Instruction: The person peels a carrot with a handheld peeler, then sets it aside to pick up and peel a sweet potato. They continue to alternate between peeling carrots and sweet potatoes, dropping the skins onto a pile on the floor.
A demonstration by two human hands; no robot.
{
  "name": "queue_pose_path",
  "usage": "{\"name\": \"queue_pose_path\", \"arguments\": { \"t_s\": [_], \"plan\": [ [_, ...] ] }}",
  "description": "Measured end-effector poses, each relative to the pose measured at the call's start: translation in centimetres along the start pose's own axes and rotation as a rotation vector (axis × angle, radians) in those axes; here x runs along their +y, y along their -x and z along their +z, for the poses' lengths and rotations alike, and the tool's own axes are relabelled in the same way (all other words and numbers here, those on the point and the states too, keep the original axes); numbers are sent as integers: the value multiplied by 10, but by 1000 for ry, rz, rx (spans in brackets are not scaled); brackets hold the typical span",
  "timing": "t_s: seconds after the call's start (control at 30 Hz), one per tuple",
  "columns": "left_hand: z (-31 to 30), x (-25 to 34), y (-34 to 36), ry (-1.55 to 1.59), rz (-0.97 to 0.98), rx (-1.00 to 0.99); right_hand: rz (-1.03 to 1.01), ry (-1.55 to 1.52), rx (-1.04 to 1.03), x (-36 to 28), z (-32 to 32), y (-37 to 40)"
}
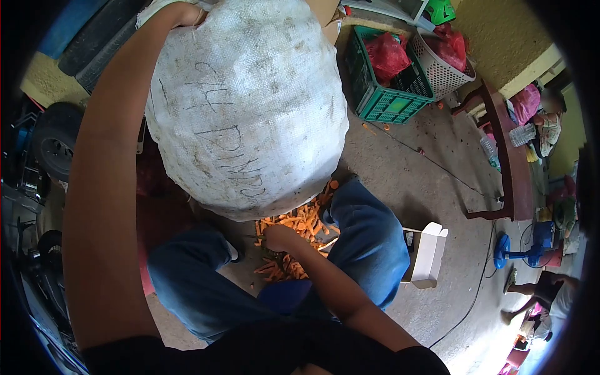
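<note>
A big, bulging white woven sack (250,106) with dark handwriting stands in front of me. At its top edge, my left hand (187,14) grips the gathered cloth; some of its fingers are hidden. Below the sack, between my jeans-clad legs, lies a heap of thin orange carrots (303,219) on the floor. My right hand (280,239) is down at this heap with its fingers curled closed. What it holds, if anything, I cannot make out. Part of the heap is hidden behind the sack and my right forearm.
A green crate (394,106) and a white basket (447,78), both with red plastic bags, stand at upper right. An open white carton (429,253) lies right of my knee. Further right are a wooden bench (515,169), a blue fan (528,253) and people. Wheels (56,140) stand left.
</note>
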State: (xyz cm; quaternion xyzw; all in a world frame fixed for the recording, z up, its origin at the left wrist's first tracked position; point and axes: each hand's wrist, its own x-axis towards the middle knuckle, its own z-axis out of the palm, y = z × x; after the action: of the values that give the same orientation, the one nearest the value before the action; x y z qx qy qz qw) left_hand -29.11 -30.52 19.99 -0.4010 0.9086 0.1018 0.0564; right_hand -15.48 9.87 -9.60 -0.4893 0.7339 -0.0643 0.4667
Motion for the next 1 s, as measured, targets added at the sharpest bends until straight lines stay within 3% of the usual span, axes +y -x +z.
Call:
{"name": "queue_pose_path", "arguments": {
  "t_s": [0.2,0.33,0.4,0.5,0.53,0.6,0.7,0.73,0.8,0.9,1.0],
  "plan": [
    [-7,-14,-5,-127,297,97,-10,-5,-7,-2,-4,3],
    [-10,-22,13,123,250,192,-30,18,10,-1,-3,2],
    [-14,-35,6,9,277,-35,-20,12,13,1,-3,3],
    [1,-32,6,192,434,-6,-36,35,16,4,5,-3],
    [0,-22,14,192,435,-5,-35,35,18,4,4,-3],
    [-5,1,31,7,243,18,-14,21,12,3,3,-3],
    [-3,2,-2,92,139,-49,-13,23,15,3,1,-2],
    [-3,7,-1,94,144,-49,-9,23,18,3,1,-2],
    [-1,14,4,-214,455,-41,-26,11,43,3,2,-4],
    [-3,27,22,-191,354,-146,-30,-18,70,0,-3,1],
    [-2,23,22,34,406,35,-15,-25,16,-2,-8,1]
  ]
}}
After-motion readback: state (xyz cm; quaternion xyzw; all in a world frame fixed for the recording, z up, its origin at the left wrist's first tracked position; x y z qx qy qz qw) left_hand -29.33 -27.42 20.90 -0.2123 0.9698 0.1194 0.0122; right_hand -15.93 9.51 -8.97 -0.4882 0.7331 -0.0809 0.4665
